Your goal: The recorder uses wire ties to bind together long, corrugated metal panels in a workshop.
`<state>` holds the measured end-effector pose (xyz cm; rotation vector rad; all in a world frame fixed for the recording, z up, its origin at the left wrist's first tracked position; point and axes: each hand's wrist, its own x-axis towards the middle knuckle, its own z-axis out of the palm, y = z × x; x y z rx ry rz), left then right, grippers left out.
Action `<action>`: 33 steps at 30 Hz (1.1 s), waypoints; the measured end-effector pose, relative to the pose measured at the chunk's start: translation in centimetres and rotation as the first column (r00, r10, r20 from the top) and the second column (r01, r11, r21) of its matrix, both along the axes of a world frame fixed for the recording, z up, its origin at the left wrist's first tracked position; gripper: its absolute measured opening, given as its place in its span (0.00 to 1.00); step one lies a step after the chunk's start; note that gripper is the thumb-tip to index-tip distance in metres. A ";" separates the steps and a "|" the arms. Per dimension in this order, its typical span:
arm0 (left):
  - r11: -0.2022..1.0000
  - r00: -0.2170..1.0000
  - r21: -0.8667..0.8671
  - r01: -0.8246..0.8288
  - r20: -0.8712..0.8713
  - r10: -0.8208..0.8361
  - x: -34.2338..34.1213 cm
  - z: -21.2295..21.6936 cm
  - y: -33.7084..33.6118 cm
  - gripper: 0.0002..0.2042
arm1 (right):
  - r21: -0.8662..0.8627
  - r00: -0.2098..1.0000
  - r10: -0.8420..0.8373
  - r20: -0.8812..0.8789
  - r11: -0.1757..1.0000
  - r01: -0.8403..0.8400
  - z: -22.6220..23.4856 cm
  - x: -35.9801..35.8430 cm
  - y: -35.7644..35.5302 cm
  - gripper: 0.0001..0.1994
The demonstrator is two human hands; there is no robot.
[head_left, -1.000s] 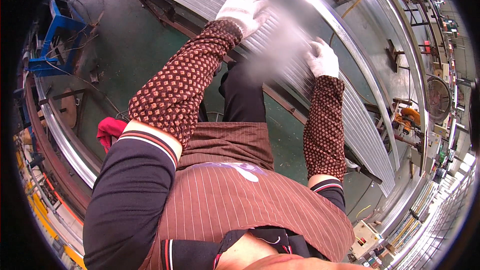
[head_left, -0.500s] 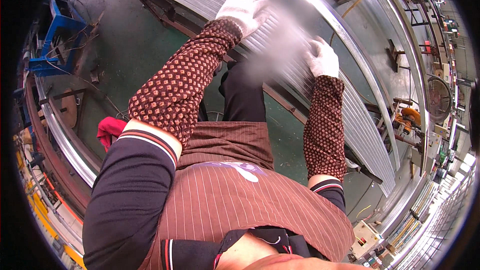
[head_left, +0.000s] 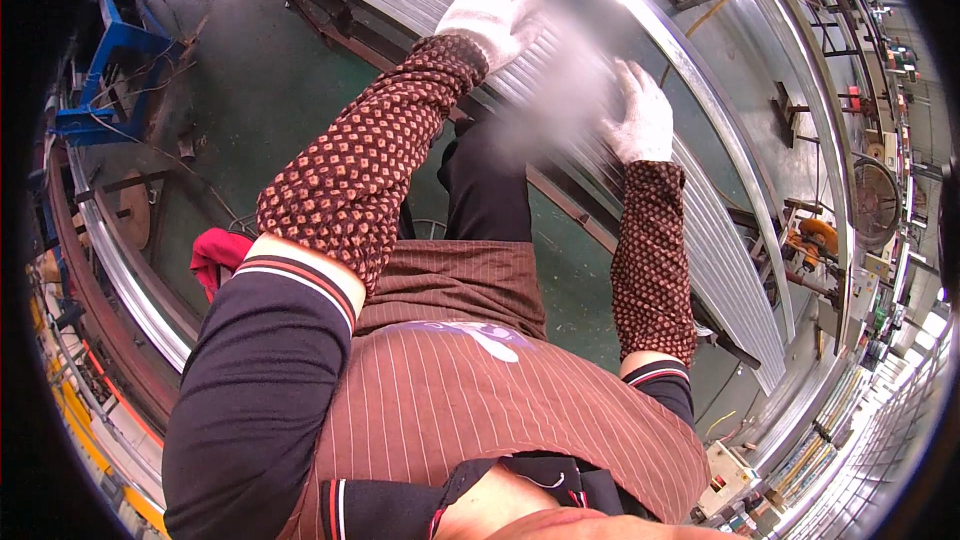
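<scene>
Long silver metal profiles (head_left: pixel 715 250) lie side by side in a row that slants across in front of me. My left hand (head_left: pixel 490 18), in a white knitted glove, rests on the far-left part of this row, its fingers stretched over the metal. In a matching glove, my right hand (head_left: pixel 640 118) is at the row farther right, with thumb and fingers apart and nothing seen in them. A hazy smear in the picture's middle hides the metal between my hands and part of the right fingertips. Patterned brown sleeve covers sheathe both forearms.
Dark steel supports (head_left: pixel 590 225) run under the profiles. Beyond them are further long metal rails (head_left: pixel 735 140). A blue metal frame (head_left: pixel 105 90) stands at left, near a red cloth (head_left: pixel 217 258). At right are a round fan (head_left: pixel 877 202) and an orange machine part (head_left: pixel 818 236).
My right hand has lifted and turned slightly, its fingers now pointing farther up and more stretched. The left hand stays nearly where it was on the profiles.
</scene>
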<state>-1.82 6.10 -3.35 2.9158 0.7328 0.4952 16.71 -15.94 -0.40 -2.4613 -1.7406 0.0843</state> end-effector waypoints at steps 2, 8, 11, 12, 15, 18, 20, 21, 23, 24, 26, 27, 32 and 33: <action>1.000 1.000 0.006 -0.004 0.005 0.004 -0.1 -0.2 0.0 0.23 | 0.027 0.999 0.028 0.044 0.999 -0.029 0.2 -1.0 -0.3 0.48; 0.999 1.000 -0.038 0.013 0.005 -0.012 -0.4 0.0 0.0 0.23 | 0.181 0.967 0.133 -0.218 0.979 -0.094 0.0 -0.1 0.1 0.42; 0.999 0.996 0.046 0.006 -0.091 -0.002 -0.4 1.3 0.0 0.23 | 0.252 0.997 -0.064 0.043 0.966 0.051 -0.1 4.4 2.8 0.40; 0.997 0.993 0.072 0.026 -0.113 -0.018 -0.5 1.8 -0.1 0.23 | 0.184 0.976 -0.157 0.152 0.975 0.128 -0.1 6.1 3.7 0.43; 0.996 0.995 -0.053 0.076 0.069 -0.072 -0.9 2.9 -0.5 0.22 | -0.062 0.904 -0.244 0.352 0.957 0.283 -0.6 9.4 6.2 0.47; 0.981 1.000 -0.193 0.016 0.017 -0.013 -1.0 3.2 -0.9 0.23 | -0.213 0.883 -0.300 0.362 0.895 0.391 -1.5 10.4 7.8 0.44; 0.993 0.998 -0.114 0.034 0.057 -0.028 -1.1 3.0 -0.9 0.23 | -0.158 0.829 -0.423 0.367 0.850 0.503 -2.0 10.7 8.6 0.39; 0.989 0.998 -0.139 0.043 0.044 -0.037 -1.0 2.9 -0.9 0.22 | -0.180 0.825 -0.423 0.375 0.839 0.513 -2.1 11.0 9.0 0.38; 0.991 0.999 -0.129 0.032 0.036 -0.027 -1.1 2.7 -0.8 0.22 | -0.227 0.805 -0.378 0.457 0.826 0.516 -2.5 11.6 9.3 0.32; 0.990 0.996 -0.127 0.056 0.073 -0.047 -1.1 2.7 -0.8 0.22 | -0.263 0.847 -0.335 0.413 0.846 0.463 -2.7 12.1 9.0 0.30; 0.993 0.999 -0.117 0.026 0.039 -0.022 -1.1 2.9 -0.8 0.22 | -0.189 0.838 -0.365 0.407 0.863 0.468 -3.1 13.3 8.2 0.26; 0.992 0.998 -0.123 0.041 0.054 -0.034 -1.1 3.0 -0.8 0.22 | -0.235 0.863 -0.358 0.357 0.860 0.454 -3.2 14.2 7.5 0.22; 0.990 1.000 -0.138 0.024 0.003 -0.024 -1.1 3.1 -0.9 0.24 | -0.268 0.899 -0.407 0.160 0.859 0.436 -4.2 19.9 0.0 0.15; 0.989 1.000 -0.144 0.010 -0.007 -0.011 -1.1 3.0 -1.0 0.24 | -0.241 0.905 -0.408 0.117 0.873 0.425 -4.4 21.1 -2.0 0.15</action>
